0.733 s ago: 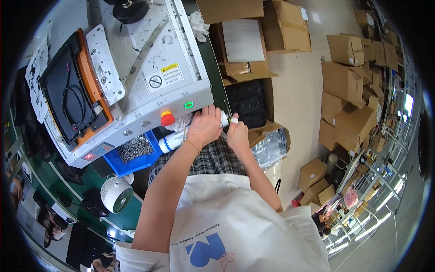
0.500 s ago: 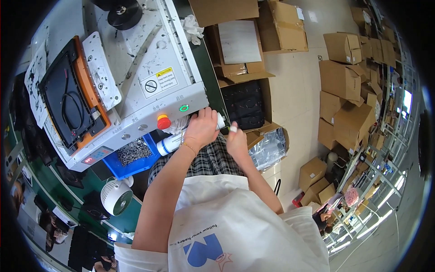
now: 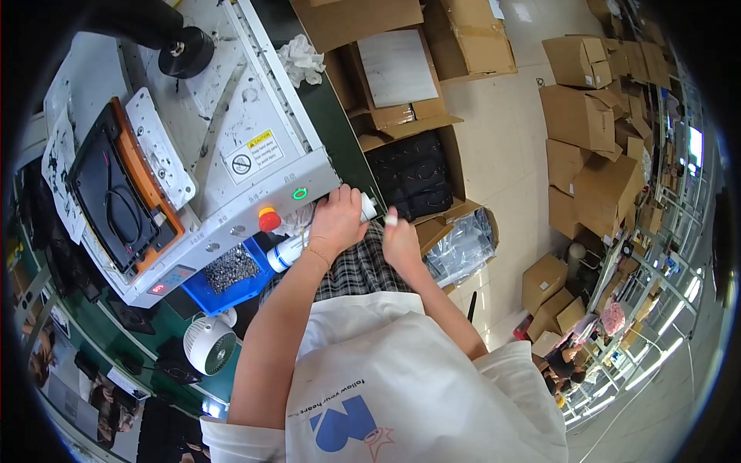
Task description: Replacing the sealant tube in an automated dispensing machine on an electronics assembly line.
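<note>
My left hand (image 3: 336,220) is closed around a white cylindrical tube (image 3: 287,253) with a blue band near its lower left end. It lies slantwise above my lap, along the front of the machine, and its white narrower end (image 3: 369,207) pokes out past my fingers. Just right of that end, my right hand (image 3: 402,245) is closed, fingers curled. A small white piece (image 3: 391,220) shows at its fingertips; whether it is held or wrapped on a finger, I cannot tell. Crumpled white tissue (image 3: 296,224) sits behind the tube.
A white machine (image 3: 255,187) with a red knob (image 3: 268,219) and green-lit button (image 3: 299,194) stands at left. Below it are a blue bin (image 3: 248,287) of small metal parts and a white fan (image 3: 208,345). Cardboard boxes (image 3: 455,154) with black parts stand ahead and right.
The machine and boxes have shifted left in the picture as the view moved. My left hand keeps its grip on the tube, and my right hand remains close to its end.
</note>
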Demonstrator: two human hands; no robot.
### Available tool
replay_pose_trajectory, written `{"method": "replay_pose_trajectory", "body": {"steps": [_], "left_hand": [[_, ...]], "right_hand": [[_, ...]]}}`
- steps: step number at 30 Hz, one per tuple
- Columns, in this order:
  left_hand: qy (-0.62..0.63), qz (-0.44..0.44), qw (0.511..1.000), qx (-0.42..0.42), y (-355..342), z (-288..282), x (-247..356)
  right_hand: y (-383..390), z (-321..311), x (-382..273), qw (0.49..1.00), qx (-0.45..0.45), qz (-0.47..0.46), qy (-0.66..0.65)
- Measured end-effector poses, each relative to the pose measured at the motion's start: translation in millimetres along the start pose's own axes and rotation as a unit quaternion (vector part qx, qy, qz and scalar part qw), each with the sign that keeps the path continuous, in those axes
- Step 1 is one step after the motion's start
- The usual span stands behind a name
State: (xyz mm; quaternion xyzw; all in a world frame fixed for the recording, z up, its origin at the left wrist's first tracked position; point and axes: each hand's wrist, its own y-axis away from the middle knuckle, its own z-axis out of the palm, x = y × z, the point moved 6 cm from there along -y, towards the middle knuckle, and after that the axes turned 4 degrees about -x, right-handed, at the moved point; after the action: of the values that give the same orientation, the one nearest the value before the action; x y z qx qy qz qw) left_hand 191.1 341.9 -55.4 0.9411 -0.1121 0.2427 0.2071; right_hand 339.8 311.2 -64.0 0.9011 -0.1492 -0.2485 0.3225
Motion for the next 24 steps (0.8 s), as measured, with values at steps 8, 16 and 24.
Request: {"method": "replay_pose_trajectory", "body": {"steps": [8, 16, 24], "left_hand": [[-0.006, 0.003, 1.000, 0.003, -0.1, 0.8, 1.3], [-0.006, 0.006, 1.000, 0.011, -3.0, 0.3, 1.1], [-0.005, 0.007, 1.000, -0.003, -6.5, 0.4, 2.0]], "right_hand": [[-15.1, 1.6, -11.1, 0.999, -0.034, 0.038, -0.001], [-17.0, -2.2, -9.4, 0.999, -0.035, 0.019, 0.016], [-3.7, 2.2, 16.0, 0.999, -0.022, 0.024, 0.020]]}}
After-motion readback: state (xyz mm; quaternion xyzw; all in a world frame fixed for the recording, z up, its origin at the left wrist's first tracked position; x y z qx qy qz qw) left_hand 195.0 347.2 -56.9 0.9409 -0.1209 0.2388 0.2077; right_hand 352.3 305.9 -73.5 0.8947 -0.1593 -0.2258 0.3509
